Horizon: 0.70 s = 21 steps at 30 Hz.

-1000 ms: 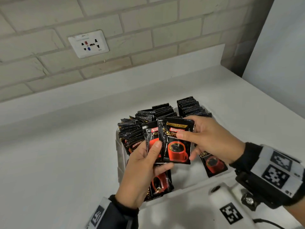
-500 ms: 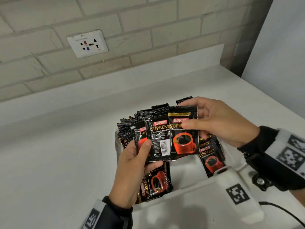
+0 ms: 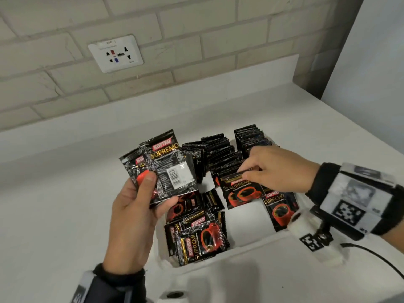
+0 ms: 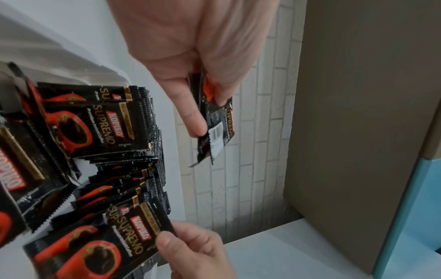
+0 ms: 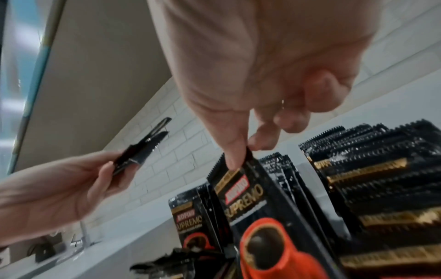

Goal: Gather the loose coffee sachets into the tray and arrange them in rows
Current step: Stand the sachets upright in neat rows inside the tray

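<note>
**Pinch the sachets by their top seams**

Your left hand [image 3: 133,217] grips a small fan of sachets [image 3: 162,169] above the tray's left edge, thumb across their faces. Your right hand [image 3: 277,169] pinches the top seam of one sachet [image 3: 240,191] low inside the tray [image 3: 251,241], at the near end of the middle row. These packets look light, thin and glossy, so they will likely slide and flop; take them at the crimped top edge. The tray, on the white surface [image 3: 54,215], holds upright rows [image 3: 220,154] at the back and loose sachets [image 3: 199,235] lying flat at the front.
</note>
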Motion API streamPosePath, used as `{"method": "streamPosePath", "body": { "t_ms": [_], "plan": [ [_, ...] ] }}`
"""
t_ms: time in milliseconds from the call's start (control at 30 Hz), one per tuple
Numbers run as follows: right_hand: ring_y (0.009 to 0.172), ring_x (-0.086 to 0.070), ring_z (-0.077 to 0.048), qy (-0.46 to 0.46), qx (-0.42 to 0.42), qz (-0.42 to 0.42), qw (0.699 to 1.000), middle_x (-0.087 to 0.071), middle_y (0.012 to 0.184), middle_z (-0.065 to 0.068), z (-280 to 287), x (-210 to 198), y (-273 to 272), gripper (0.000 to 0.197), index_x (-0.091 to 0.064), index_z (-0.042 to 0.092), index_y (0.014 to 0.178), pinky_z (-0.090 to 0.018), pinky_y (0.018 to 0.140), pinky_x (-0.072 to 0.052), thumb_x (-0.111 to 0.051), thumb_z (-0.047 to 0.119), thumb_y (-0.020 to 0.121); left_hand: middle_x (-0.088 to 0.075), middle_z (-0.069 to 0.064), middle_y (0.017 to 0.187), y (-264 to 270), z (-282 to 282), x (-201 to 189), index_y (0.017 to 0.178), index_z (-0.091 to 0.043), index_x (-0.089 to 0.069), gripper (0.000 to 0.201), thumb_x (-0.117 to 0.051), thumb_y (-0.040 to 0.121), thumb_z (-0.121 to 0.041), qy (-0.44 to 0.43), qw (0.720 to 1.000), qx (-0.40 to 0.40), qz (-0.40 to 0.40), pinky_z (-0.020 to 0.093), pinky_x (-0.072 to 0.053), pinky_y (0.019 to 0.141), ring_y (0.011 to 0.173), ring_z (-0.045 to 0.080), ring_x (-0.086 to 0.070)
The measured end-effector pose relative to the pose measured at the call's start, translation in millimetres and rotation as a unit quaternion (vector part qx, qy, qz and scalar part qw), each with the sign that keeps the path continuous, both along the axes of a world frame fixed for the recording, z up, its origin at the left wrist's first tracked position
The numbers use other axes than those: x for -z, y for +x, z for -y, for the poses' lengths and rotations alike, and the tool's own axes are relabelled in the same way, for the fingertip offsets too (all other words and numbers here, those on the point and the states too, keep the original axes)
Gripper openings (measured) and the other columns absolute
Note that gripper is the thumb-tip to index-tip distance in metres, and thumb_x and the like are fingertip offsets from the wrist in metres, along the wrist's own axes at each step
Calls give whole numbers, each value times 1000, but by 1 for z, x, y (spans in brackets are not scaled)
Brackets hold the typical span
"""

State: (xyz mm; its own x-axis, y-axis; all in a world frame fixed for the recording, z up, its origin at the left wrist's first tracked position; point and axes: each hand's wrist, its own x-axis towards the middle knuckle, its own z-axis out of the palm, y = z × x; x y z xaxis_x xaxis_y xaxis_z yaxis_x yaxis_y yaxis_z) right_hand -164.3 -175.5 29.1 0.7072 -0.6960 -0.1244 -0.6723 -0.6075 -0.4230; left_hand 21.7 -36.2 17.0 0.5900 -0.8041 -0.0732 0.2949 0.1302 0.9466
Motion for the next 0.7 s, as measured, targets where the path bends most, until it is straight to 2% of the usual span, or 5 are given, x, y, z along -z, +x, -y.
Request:
{"method": "streamPosePath", "body": {
  "t_ms": [67, 167, 267, 467, 700],
  "plan": [
    [73, -51, -3, 16, -3, -22, 1000, -52, 72, 12, 1, 4, 3, 25, -65, 30, 113, -13, 63, -36, -50, 29, 93, -74, 0, 84, -2, 0, 1, 91, -16, -64, 39, -64, 57, -35, 6, 1000, 0, 7, 15, -53, 48, 71, 10, -70],
    [79, -53, -5, 1, 5, -47, 999, -54, 76, 16, 4, 5, 5, 21, -66, 36, 107, -15, 59, -35, -52, 31, 92, -74, 1, 85, -2, 0, 3, 91, -16, -64, 33, -61, 63, -32, 8, 1000, 3, -2, 15, -52, 48, 72, 11, -70],
    [83, -56, -5, -43, 4, -68, 997, -56, 78, 19, 5, 1, 7, 16, -65, 39, 100, -17, 56, -33, -53, 32, 91, -74, 2, 87, 0, 0, 4, 83, -20, -69, 36, -65, 51, -37, 13, 1000, 2, -1, 15, -52, 47, 72, 12, -70],
    [87, -59, -11, -118, -9, -123, 985, -64, 95, 12, 5, -1, 7, 10, -63, 31, 93, -25, 67, -36, -53, 34, 90, -74, 1, 87, 0, 0, 4, 94, -16, -63, 48, -64, 51, -36, 7, 1000, 7, -3, 15, -52, 47, 73, 11, -70],
    [98, -57, -12, -134, 1, -118, 984, -61, 107, 12, 9, -3, 5, 26, -54, 35, 117, -24, 69, -35, -52, 36, 91, -74, 3, 86, 0, -1, 6, 90, -16, -66, 46, -65, 49, -37, 7, 1000, 10, -7, 15, -52, 46, 71, 12, -70]
  ]
}}
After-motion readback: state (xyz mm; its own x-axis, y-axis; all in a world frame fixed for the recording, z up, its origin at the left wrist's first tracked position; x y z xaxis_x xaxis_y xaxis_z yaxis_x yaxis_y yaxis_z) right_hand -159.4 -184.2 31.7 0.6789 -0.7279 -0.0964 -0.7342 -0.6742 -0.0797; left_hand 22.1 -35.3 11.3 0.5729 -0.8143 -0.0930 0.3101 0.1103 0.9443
